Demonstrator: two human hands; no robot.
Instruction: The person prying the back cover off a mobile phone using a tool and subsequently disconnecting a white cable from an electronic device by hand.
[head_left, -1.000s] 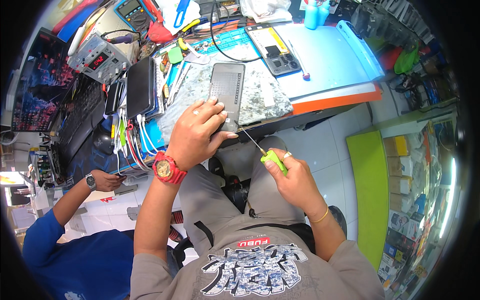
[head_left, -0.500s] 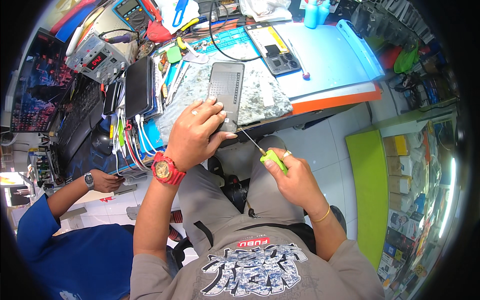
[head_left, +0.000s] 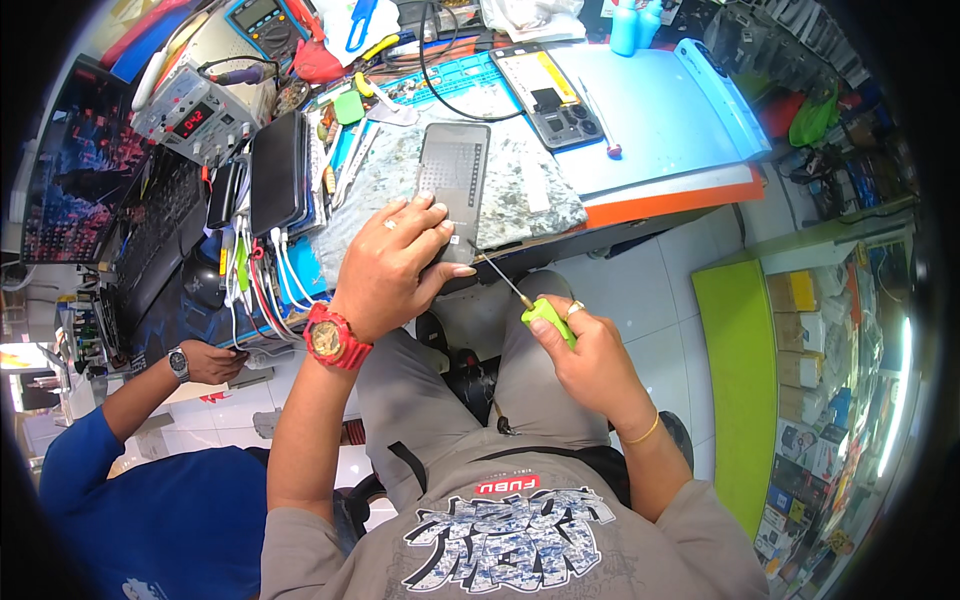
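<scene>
A dark grey phone-shaped panel (head_left: 455,170), marked with rows of small dots, lies at the near edge of a stone-patterned work slab. My left hand (head_left: 395,262) grips its near end, fingers bent over the face and thumb at the near right corner. In my right hand (head_left: 590,358) is a green-handled tool (head_left: 549,321) with a thin metal shaft. Its dark, bent-looking tip sits by the panel's lower right edge, near my left thumb; whether it touches is too small to tell.
Beyond the slab lies an opened phone (head_left: 547,95), beside a blue mat (head_left: 650,130) with a thin screwdriver (head_left: 612,150). A black tablet-like device (head_left: 278,175), cables (head_left: 285,265) and a power supply (head_left: 195,118) crowd the left. Another person's hand (head_left: 213,362) is at lower left.
Both my hands, the panel and the tool look almost unmoved. The other person's arm and blue sleeve at the left have shifted slightly.
</scene>
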